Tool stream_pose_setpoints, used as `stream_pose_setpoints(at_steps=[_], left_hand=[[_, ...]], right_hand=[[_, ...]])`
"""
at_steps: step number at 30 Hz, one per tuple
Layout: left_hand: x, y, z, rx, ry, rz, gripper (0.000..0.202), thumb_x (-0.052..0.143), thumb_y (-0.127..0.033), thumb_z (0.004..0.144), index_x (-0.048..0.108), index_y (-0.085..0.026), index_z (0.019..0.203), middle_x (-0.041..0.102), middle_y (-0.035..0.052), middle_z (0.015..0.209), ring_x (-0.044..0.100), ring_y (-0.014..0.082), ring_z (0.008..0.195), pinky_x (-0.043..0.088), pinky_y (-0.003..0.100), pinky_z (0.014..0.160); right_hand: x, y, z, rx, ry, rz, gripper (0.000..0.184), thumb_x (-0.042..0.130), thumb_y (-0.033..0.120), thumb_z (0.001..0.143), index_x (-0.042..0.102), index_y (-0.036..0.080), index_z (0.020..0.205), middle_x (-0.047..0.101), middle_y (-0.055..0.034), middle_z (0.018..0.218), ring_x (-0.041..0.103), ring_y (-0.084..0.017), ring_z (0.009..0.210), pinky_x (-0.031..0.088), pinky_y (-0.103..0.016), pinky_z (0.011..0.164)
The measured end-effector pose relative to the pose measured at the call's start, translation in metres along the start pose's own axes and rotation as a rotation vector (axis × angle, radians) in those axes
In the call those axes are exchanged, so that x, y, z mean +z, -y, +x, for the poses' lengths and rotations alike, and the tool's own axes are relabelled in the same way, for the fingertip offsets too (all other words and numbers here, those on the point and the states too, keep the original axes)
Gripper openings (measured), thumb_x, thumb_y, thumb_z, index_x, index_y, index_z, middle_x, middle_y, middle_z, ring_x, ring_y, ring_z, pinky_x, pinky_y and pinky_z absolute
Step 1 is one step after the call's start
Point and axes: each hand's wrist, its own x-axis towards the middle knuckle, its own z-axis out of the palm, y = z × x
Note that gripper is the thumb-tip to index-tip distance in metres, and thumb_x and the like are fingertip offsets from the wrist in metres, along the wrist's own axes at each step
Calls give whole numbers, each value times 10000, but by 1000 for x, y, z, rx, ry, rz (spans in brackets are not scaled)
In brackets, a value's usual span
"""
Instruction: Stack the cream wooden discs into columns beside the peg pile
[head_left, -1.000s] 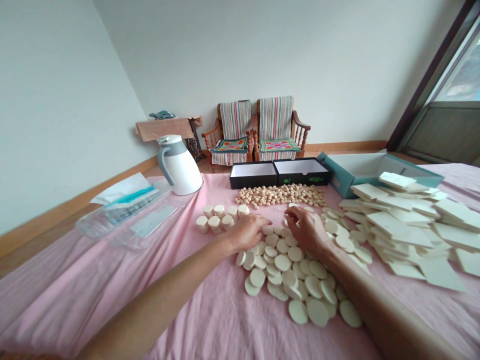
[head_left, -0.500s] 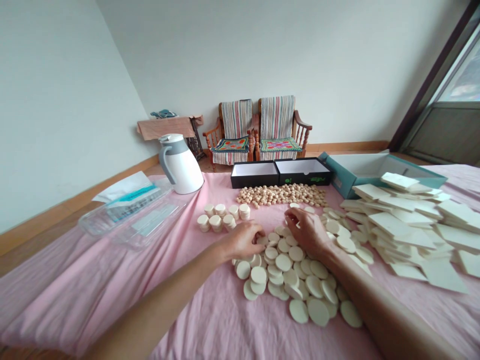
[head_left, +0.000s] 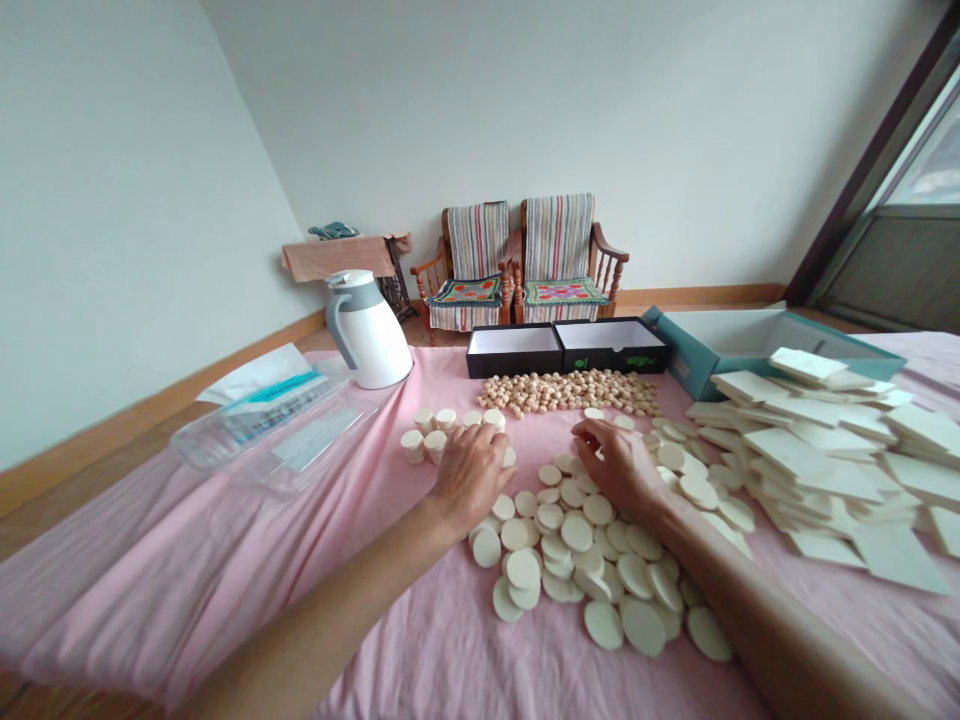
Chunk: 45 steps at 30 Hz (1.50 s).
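My left hand point(head_left: 474, 468) is closed with its fingers bent down beside the short stacks of pale round discs point(head_left: 435, 441), hiding some of them. A pale wooden disc point(head_left: 510, 457) shows at its fingertips. My right hand point(head_left: 621, 466) hovers at the far edge of a loose heap of similar discs point(head_left: 576, 532). Its thumb and fingers are pinched together, and what lies between them is hidden. More discs point(head_left: 697, 489) lie to the right of that hand.
Small wooden balls point(head_left: 562, 391) lie before two black open boxes point(head_left: 514, 362). A teal box point(head_left: 694, 372) and piled square pieces point(head_left: 810, 450) stand right. At left are a white jug point(head_left: 379, 345) and clear plastic packaging point(head_left: 255, 425). Pink cloth point(head_left: 360, 610) covers the surface.
My left hand has moved from the heap up and left to the stacks, with a disc at its fingertips. My right hand has barely moved. The view has shifted slightly.
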Motion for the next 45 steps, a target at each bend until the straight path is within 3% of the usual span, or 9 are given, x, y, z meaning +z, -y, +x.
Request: stream_pose_setpoints(at_steps=[3, 7, 12, 18, 24, 32, 37, 40, 45], left_hand=[[-6, 2, -3, 4, -82, -38, 121, 591, -283, 824, 600, -188, 898, 596, 74, 896, 544, 243, 902, 412, 385, 833], [-16, 21, -14, -43, -312, -166, 147, 470, -198, 872, 601, -191, 940, 618, 60, 902, 562, 202, 889, 435, 329, 817], [-11, 53, -30, -110, -484, -290, 189, 419, -98, 821, 587, -184, 838, 628, 42, 844, 590, 171, 845, 462, 276, 764], [3, 69, -34, -106, -463, -320, 231, 394, -42, 777, 573, -183, 740, 624, 28, 760, 597, 158, 772, 463, 263, 723], [3, 71, -33, -65, -429, -199, 274, 427, -33, 785, 640, -162, 899, 669, 56, 902, 584, 188, 877, 467, 318, 808], [5, 70, -32, -10, -360, -101, 289, 480, -47, 808, 687, -202, 938, 693, 29, 970, 544, 204, 930, 445, 374, 847], [4, 70, -31, -11, -328, -108, 281, 477, -43, 807, 690, -201, 901, 692, 20, 951, 535, 202, 925, 436, 368, 841], [4, 70, -31, -11, -319, -110, 283, 476, -39, 804, 686, -201, 904, 688, 23, 944, 535, 201, 926, 432, 366, 840], [4, 70, -30, -3, -325, -120, 285, 484, -18, 783, 678, -194, 897, 679, 26, 935, 535, 196, 926, 433, 361, 847]], right_hand=[[1, -2, 0, -2, -1, -2, 160, 453, 236, 824, 609, 208, 848, 659, -23, 748, 561, -145, 639, 372, -246, 606], [0, 0, 0, 9, -5, 8, 160, 467, 233, 823, 620, 205, 862, 657, -23, 768, 571, -147, 665, 391, -250, 626], [-12, 25, 2, -53, 32, 112, 198, 469, 200, 826, 658, 189, 883, 672, -44, 820, 591, -143, 709, 430, -247, 659], [-9, 66, 4, -322, 396, 115, 284, 454, 97, 803, 684, 207, 929, 685, -69, 932, 594, -184, 919, 438, -298, 817], [7, 74, 11, -310, 552, -42, 367, 420, 31, 781, 668, 189, 1000, 660, -95, 995, 570, -192, 991, 413, -304, 853], [19, 73, 16, -283, 491, 31, 383, 401, 26, 788, 653, 173, 1036, 654, -94, 1041, 578, -179, 991, 411, -291, 862], [0, 56, 22, -157, 322, 110, 318, 445, 58, 765, 665, 146, 977, 682, -78, 955, 608, -163, 864, 442, -264, 774], [-16, 43, 24, -99, 375, 58, 244, 511, 100, 732, 675, 144, 906, 683, -72, 878, 607, -169, 785, 448, -272, 717], [-25, 40, 19, -118, 525, -15, 315, 558, 120, 687, 676, 148, 977, 676, -88, 977, 597, -203, 880, 437, -308, 795]])
